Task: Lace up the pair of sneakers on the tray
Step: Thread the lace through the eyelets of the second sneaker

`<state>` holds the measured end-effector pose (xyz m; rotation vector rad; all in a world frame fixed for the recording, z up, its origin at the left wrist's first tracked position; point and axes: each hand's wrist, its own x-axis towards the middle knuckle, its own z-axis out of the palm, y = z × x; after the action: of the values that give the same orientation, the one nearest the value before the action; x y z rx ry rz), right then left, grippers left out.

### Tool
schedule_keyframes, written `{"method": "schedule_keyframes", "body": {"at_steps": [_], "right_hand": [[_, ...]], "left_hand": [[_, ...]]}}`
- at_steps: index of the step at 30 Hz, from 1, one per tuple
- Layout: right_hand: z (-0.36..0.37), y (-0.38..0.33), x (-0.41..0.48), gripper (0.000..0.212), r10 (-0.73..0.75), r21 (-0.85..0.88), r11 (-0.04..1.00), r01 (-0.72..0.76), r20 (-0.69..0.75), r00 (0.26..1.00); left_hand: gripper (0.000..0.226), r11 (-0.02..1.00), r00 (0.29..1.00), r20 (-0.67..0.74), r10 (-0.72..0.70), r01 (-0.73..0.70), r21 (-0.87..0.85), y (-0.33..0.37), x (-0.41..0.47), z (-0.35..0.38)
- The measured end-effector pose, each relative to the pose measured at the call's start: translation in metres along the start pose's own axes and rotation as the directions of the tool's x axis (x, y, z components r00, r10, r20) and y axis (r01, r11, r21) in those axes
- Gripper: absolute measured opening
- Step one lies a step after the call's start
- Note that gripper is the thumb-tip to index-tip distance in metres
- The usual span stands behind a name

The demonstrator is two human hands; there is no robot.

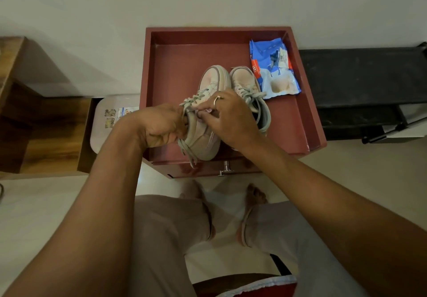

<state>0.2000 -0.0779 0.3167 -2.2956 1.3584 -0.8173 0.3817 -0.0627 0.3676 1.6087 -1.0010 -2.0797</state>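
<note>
Left hand: fingers curled tight around lace, apparently to keep tension. Near sneaker: on tray, front centre, steadied for lacing. Right hand: fingertips pinched at eyelets, likely on lace; uncertain. Second sneaker: just beside, laced. Blue packet: right, set aside.

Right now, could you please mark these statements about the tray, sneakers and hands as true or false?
1. Both sneakers stand on the red tray. True.
2. The hands are working on the right sneaker. False: both the left hand and right hand are on the left sneaker; the right sneaker is untouched.
3. A blue and white packet lies in the tray beside the right sneaker. True.
4. The right hand wears a ring. True.
5. The packet lies on the floor. False: it is in the tray.
</note>
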Motion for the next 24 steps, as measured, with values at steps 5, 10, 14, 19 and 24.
{"method": "schedule_keyframes", "body": {"at_steps": [5,10,14,19,24], "right_hand": [[0.006,-0.014,-0.008,0.019,-0.147,0.049,0.988,0.144,0.080,0.986],[0.000,0.000,0.006,0.018,-0.059,-0.021,0.998,0.059,-0.006,0.998],[0.001,-0.005,0.000,0.021,-0.131,0.028,0.991,0.129,0.101,0.986],[-0.011,0.015,0.020,0.019,0.072,-0.046,0.996,-0.070,0.031,0.997],[-0.001,-0.004,0.017,0.023,-0.062,0.005,0.998,0.062,0.147,0.987]], "left_hand": [[0.041,0.999,0.999,-0.037,-0.008,0.010,0.046,-0.001,0.001,-0.001],[0.039,0.998,0.999,-0.051,-0.002,0.005,0.063,0.000,0.004,0.001],[0.027,0.998,0.999,-0.041,0.023,-0.025,-0.051,0.002,0.001,0.005],[0.026,0.996,0.993,-0.114,0.020,-0.010,0.085,0.004,0.008,0.012],[0.026,0.988,0.993,-0.107,0.048,-0.032,0.151,0.003,0.009,0.015]]}}
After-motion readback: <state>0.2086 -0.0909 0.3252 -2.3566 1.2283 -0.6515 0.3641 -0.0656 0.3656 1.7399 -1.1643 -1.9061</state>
